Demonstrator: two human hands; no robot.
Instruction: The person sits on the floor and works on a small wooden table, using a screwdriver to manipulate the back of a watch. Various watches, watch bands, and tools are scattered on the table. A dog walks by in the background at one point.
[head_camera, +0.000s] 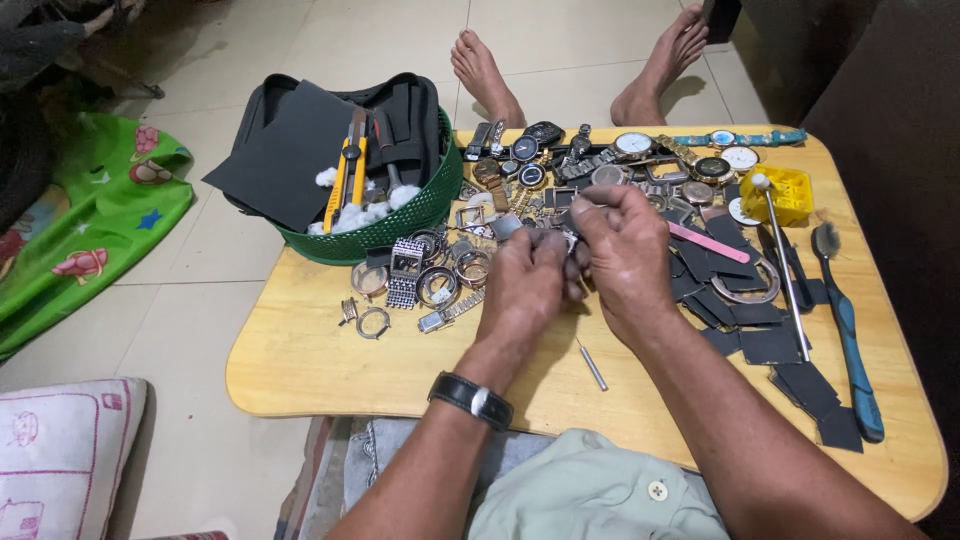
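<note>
1. Both hands meet over the wooden table (300, 370).
2. Left hand (525, 285) and right hand (625, 250) pinch one small dark watch part (570, 243) between their fingertips, just above the watch pile (600, 165).

A low yellow wooden table (300, 370) bears watches (634, 146), a green basket (400, 222), a toothbrush (850, 340) and dark sandpaper squares (800, 385).

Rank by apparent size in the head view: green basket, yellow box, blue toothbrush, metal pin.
1. green basket
2. blue toothbrush
3. yellow box, though it sits farther away
4. metal pin
</note>
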